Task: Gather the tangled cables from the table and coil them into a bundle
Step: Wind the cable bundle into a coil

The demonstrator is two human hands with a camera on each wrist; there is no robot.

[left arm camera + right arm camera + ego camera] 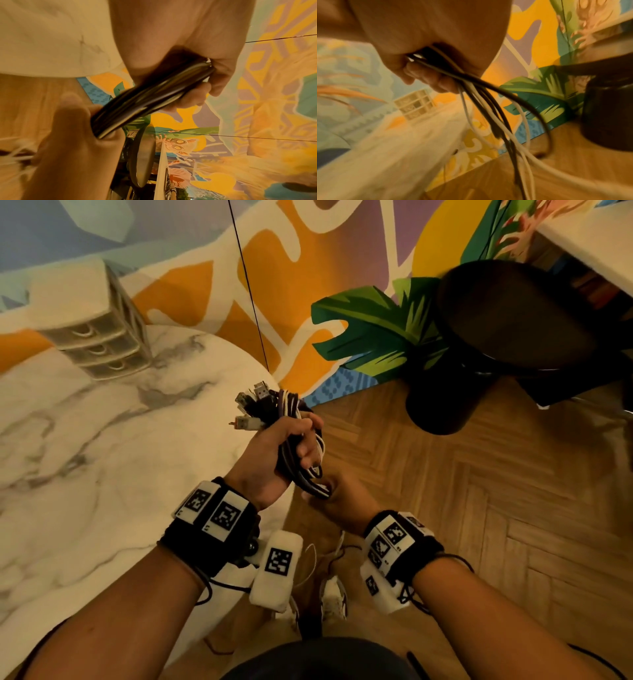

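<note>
A bundle of black, white and purple cables (289, 405) is held upright past the table's right edge, over the floor. Several USB plugs (253, 405) stick out of its top. My left hand (270, 460) grips the bundle around its middle, fingers curled round it. My right hand (339, 501) holds the bundle's lower loops just below. In the left wrist view the bundle (150, 97) runs as a tight band from my left hand's fingers (219, 78) to my right hand (73, 135). In the blurred right wrist view, loose cable strands (488, 108) fan downward out of my right hand (426, 75).
A white marble table (85, 457) lies to the left, with a small drawer organizer (99, 344) at its back. A black round stool (507, 316) stands on the wooden floor (479, 525) at the right. A thin black wire (250, 289) hangs before the painted wall.
</note>
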